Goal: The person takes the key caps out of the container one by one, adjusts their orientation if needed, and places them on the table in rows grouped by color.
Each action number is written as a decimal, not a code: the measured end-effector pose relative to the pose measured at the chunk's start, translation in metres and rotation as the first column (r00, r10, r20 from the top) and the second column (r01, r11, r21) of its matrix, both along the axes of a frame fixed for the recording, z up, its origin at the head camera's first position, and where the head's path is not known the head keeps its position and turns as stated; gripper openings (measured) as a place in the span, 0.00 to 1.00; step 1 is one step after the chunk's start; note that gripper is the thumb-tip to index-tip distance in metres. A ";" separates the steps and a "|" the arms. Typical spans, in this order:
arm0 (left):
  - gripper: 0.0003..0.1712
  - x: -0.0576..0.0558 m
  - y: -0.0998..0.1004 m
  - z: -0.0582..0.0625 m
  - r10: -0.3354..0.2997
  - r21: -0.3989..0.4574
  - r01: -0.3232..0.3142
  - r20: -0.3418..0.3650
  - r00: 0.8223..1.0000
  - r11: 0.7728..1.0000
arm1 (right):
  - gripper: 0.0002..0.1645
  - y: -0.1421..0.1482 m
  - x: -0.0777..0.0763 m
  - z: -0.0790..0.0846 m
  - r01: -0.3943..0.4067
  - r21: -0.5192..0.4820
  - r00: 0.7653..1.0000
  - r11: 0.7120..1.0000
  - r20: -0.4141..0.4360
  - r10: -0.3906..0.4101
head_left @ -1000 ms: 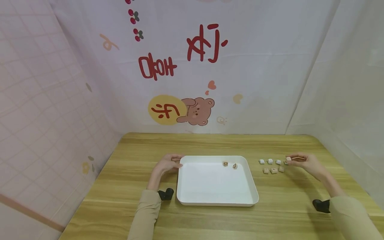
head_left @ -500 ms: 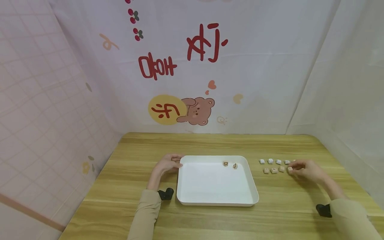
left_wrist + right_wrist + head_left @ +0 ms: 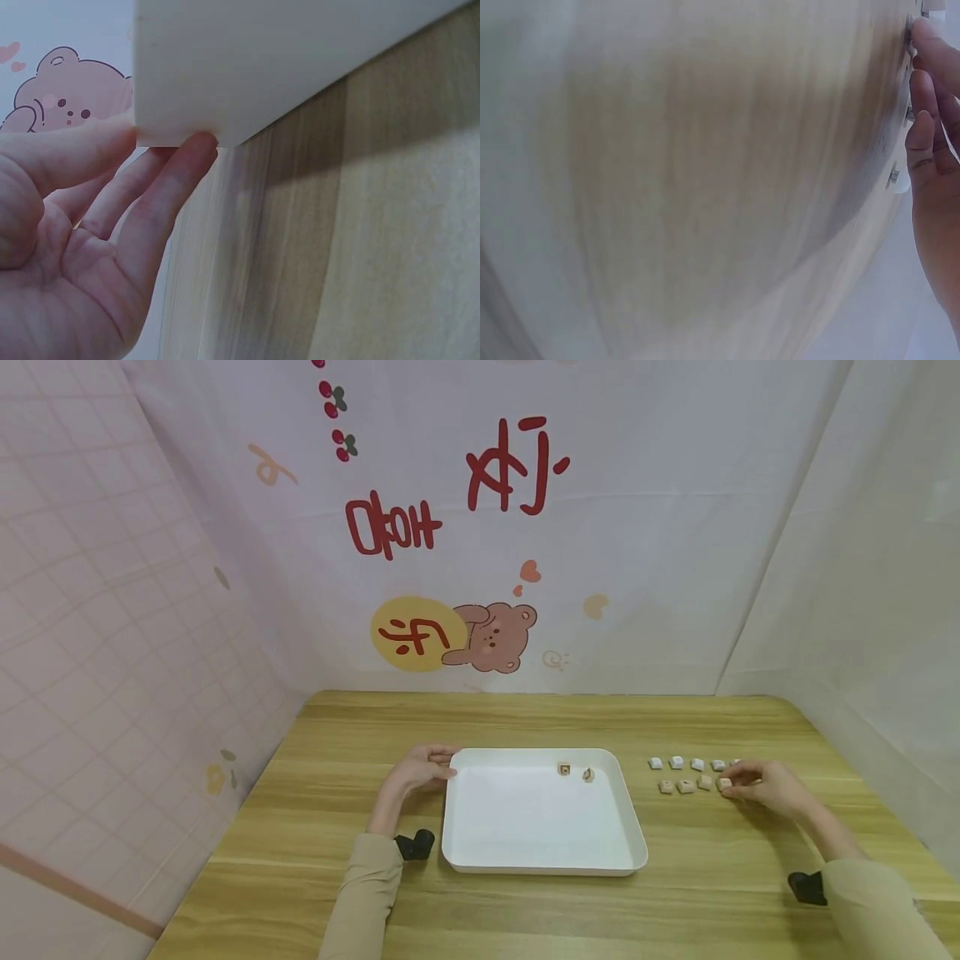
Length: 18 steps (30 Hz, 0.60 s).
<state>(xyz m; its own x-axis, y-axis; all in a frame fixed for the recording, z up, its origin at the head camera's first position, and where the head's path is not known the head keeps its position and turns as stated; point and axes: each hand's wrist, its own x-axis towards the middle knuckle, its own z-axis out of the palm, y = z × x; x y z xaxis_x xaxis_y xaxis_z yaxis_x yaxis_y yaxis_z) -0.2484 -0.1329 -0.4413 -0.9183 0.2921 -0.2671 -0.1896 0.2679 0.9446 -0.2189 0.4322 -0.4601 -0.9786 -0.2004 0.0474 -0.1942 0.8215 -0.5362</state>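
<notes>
My right hand (image 3: 771, 787) pinches a beige keycap (image 3: 723, 784) between thumb and fingertips, low over the table at the right end of the front row. Beside it in that row sit beige keycaps (image 3: 686, 787). Behind them runs a row of white keycaps (image 3: 677, 762), its right end partly hidden by my fingers. My left hand (image 3: 418, 770) grips the far left corner of a white tray (image 3: 543, 870), thumb at the rim and fingers against the outer wall, as the left wrist view shows. Two brownish keycaps (image 3: 564, 769) lie inside the tray near its far right.
The wooden table (image 3: 360, 718) meets a white cloth backdrop (image 3: 660, 643) printed with a bear at its far edge. Cloth also hangs along the left and right sides. A black wrist mount (image 3: 417, 845) sits by each sleeve.
My right hand has come toward the front row and brought a beige keycap down at its right end. More of the white row shows. My left hand and the tray stay put.
</notes>
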 end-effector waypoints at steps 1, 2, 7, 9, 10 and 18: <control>0.27 0.000 0.000 0.000 0.000 0.000 0.000 -0.001 1.000 1.000 | 0.16 0.000 0.000 0.000 -0.001 0.003 1.000 1.000 0.001 0.001; 0.27 0.000 0.000 0.000 0.001 -0.001 -0.001 -0.002 1.000 1.000 | 0.16 0.000 0.000 0.001 0.007 0.003 1.000 1.000 0.001 -0.007; 0.27 0.001 0.001 0.001 0.006 -0.006 -0.006 -0.004 1.000 1.000 | 0.18 -0.002 0.001 0.007 0.003 0.015 1.000 1.000 0.016 -0.004; 0.27 0.001 0.002 0.001 0.009 -0.015 -0.009 -0.007 1.000 1.000 | 0.20 -0.002 0.001 0.011 0.004 0.002 0.999 1.000 0.034 -0.005; 0.27 0.000 0.002 0.001 0.012 -0.017 -0.012 -0.007 1.000 1.000 | 0.21 -0.003 0.002 0.014 0.003 -0.009 0.999 1.000 0.048 -0.002; 0.27 0.001 0.002 0.002 0.014 0.000 -0.014 0.005 1.000 1.000 | 0.29 -0.014 -0.009 0.043 0.043 -0.144 0.998 0.989 0.061 -0.034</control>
<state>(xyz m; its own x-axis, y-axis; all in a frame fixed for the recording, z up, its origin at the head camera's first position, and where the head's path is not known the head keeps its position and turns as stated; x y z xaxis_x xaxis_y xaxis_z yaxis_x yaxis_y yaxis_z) -0.2477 -0.1311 -0.4395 -0.9209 0.2794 -0.2720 -0.1982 0.2654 0.9436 -0.2281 0.4185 -0.4174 -0.9874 -0.1575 0.0162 -0.1289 0.7402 -0.6599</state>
